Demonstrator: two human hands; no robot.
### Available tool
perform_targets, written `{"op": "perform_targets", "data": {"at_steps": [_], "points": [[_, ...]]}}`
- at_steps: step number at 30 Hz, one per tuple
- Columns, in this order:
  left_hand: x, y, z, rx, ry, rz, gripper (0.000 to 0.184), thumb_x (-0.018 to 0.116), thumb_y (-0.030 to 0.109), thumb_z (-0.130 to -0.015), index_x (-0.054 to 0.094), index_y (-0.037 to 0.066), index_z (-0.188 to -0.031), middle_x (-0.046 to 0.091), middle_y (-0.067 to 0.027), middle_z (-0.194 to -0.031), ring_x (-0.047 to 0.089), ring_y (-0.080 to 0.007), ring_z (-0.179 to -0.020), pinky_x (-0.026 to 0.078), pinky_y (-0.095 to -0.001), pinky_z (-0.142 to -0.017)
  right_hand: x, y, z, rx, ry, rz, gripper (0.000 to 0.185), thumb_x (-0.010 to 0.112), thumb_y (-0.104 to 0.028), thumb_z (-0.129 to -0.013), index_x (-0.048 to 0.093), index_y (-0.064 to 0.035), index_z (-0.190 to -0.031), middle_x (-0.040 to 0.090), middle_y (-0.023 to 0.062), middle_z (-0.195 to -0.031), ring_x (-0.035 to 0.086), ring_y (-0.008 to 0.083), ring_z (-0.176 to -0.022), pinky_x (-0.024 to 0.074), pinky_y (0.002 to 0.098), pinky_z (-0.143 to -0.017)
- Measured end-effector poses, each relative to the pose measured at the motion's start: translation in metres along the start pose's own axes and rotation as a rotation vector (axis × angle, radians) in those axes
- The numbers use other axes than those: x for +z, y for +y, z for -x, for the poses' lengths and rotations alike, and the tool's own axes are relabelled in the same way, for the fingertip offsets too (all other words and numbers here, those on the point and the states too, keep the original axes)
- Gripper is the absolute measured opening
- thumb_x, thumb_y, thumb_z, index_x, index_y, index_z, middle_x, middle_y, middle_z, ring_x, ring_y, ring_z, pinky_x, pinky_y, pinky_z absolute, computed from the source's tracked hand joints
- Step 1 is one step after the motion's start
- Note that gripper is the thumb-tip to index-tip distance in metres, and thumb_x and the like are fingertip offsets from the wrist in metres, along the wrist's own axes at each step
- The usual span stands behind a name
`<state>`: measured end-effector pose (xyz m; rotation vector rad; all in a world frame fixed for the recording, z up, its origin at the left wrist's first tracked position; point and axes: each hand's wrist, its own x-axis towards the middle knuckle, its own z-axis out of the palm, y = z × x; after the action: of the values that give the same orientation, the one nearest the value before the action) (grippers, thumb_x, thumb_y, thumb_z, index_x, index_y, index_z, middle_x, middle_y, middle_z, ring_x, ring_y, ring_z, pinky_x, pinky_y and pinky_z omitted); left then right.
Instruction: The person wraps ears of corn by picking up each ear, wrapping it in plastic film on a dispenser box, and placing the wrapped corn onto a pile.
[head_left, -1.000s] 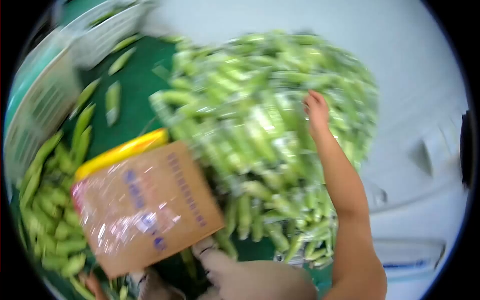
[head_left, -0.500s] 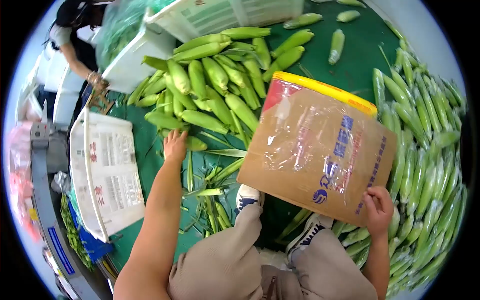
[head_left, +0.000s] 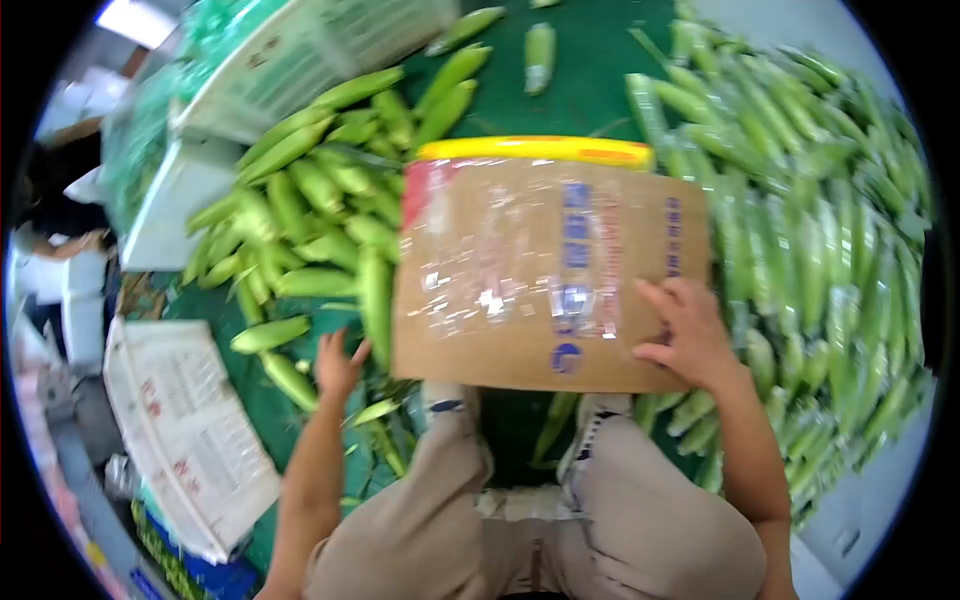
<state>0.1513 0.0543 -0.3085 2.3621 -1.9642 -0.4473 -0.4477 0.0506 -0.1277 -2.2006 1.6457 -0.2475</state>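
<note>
A tape-covered cardboard sheet [head_left: 500, 270] with blue and red print lies in front of my knees, a yellow strip [head_left: 540, 148] along its far edge. My right hand [head_left: 685, 335] rests on the sheet's right part, fingers spread and holding nothing. To the left of the sheet, my left hand [head_left: 340, 365] is low over the green floor, thumb and fingers apart, with nothing visible in it. Close by it, an ear of corn [head_left: 375, 305] in green husk stands along the sheet's left edge. A pile of unwrapped corn [head_left: 310, 200] spreads beyond that hand.
Plastic-wrapped corn [head_left: 800, 270] is heaped along the right side. White crates stand at the left [head_left: 185, 430] and upper left [head_left: 330, 60]. Loose husk strips [head_left: 385, 440] lie near my left shoe. Another person's hand [head_left: 90, 242] shows at the far left.
My view has turned to the right. My left hand has come back from the corn pile toward the sheet. My right hand has moved from the sheet's corner onto its face, and the sheet sits straighter.
</note>
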Motion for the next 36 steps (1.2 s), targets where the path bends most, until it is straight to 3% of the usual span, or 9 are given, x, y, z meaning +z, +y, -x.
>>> {"op": "perform_targets", "data": {"at_steps": [3, 11, 14, 16, 19, 24, 27, 30, 36], "points": [[0.009, 0.054, -0.002, -0.3, 0.361, 0.247, 0.059, 0.078, 0.052, -0.085, 0.064, 0.003, -0.115, 0.057, -0.0198, -0.12, 0.059, -0.0413, -0.107, 0.051, -0.0486, -0.09, 0.005, -0.001, 0.001, 0.028, 0.003, -0.034, 0.085, 0.089, -0.029, -0.066, 0.058, -0.015, -0.143, 0.057, 0.0103, -0.124, 0.054, 0.0346, -0.117, 0.0415, 0.0464, -0.104], [0.013, 0.061, -0.023, -0.102, -0.006, 0.06, 0.079, 0.091, 0.038, -0.072, 0.055, 0.008, -0.136, 0.061, -0.0204, -0.126, 0.062, -0.0403, -0.113, 0.053, -0.0463, -0.095, 0.009, 0.007, 0.0, -0.081, 0.032, -0.083, 0.074, 0.088, -0.03, -0.068, 0.065, -0.0188, -0.137, 0.058, 0.0077, -0.117, 0.055, 0.0322, -0.111, 0.0426, 0.0445, -0.098], [-0.006, 0.073, -0.032, -0.129, -0.173, 0.233, 0.07, 0.084, 0.034, -0.079, 0.058, 0.001, -0.135, 0.075, -0.0167, -0.104, 0.071, -0.0376, -0.087, 0.057, -0.0439, -0.081, 0.003, 0.011, -0.001, -0.138, -0.015, -0.106, 0.071, 0.087, -0.035, -0.072, 0.066, -0.0208, -0.138, 0.057, 0.0064, -0.109, 0.054, 0.0293, -0.105, 0.0416, 0.0423, -0.094], [-0.011, 0.045, -0.049, -0.362, -0.61, 0.805, 0.055, 0.075, 0.028, -0.084, 0.06, -0.001, -0.129, 0.073, -0.009, -0.102, 0.068, -0.0224, -0.089, 0.056, -0.039, -0.079, 0.003, 0.01, -0.004, -0.101, -0.049, -0.074, 0.069, 0.085, -0.036, -0.073, 0.066, -0.0231, -0.138, 0.055, 0.0047, -0.1, 0.053, 0.0276, -0.098, 0.0411, 0.041, -0.089], [-0.027, 0.022, -0.028, -0.386, -0.749, 1.847, 0.057, 0.073, 0.027, -0.083, 0.059, -0.001, -0.131, 0.068, -0.0171, -0.119, 0.067, -0.0272, -0.104, 0.056, -0.0408, -0.087, 0.008, 0.016, -0.011, -0.164, -0.032, -0.036, 0.061, 0.082, -0.038, -0.078, 0.067, -0.0296, -0.136, 0.052, 0.001, -0.091, 0.052, 0.0242, -0.09, 0.0403, 0.0394, -0.082], [-0.147, 0.14, -0.023, 0.081, -0.309, 1.644, 0.068, 0.068, 0.014, -0.066, 0.055, -0.002, -0.131, 0.065, -0.018, -0.119, 0.066, -0.0293, -0.1, 0.057, -0.0447, -0.089, 0.024, 0.026, -0.011, -0.302, 0.089, 0.03, 0.041, 0.077, -0.034, -0.083, 0.072, -0.0327, -0.123, 0.051, -0.0037, -0.081, 0.052, 0.0204, -0.084, 0.0398, 0.0372, -0.077], [-0.193, 0.241, -0.026, 0.206, -0.429, 1.018, 0.061, 0.063, 0.0, -0.07, 0.058, -0.002, -0.13, 0.067, -0.0128, -0.115, 0.066, -0.0219, -0.1, 0.053, -0.0348, -0.091, 0.033, 0.025, -0.01, -0.367, 0.105, 0.096, 0.03, 0.074, -0.025, -0.084, 0.074, -0.0271, -0.114, 0.05, -0.0044, -0.076, 0.052, 0.0195, -0.08, 0.0398, 0.0357, -0.076], [-0.156, 0.35, -0.014, 0.814, -0.028, 0.249, 0.056, 0.075, 0.008, -0.071, 0.06, 0.007, -0.126, 0.065, -0.0117, -0.117, 0.063, -0.0317, -0.106, 0.054, -0.0417, -0.091, 0.032, 0.023, -0.004, -0.452, 0.197, -0.025, 0.02, 0.066, -0.004, -0.087, 0.07, -0.0129, -0.104, 0.061, -0.0001, -0.082, 0.057, 0.0225, -0.079, 0.045, 0.0354, -0.076], [-0.133, 0.375, -0.014, 0.884, -0.12, 0.044, 0.061, 0.082, 0.015, -0.069, 0.06, 0.01, -0.126, 0.064, -0.0115, -0.12, 0.059, -0.0353, -0.113, 0.052, -0.0449, -0.094, 0.048, -0.007, 0.029, 0.234, 0.753, -0.804, 0.012, 0.054, -0.009, -0.107, 0.061, -0.0018, -0.115, 0.074, 0.0127, -0.111, 0.07, 0.0185, -0.098, 0.054, 0.0318, -0.089]]}}
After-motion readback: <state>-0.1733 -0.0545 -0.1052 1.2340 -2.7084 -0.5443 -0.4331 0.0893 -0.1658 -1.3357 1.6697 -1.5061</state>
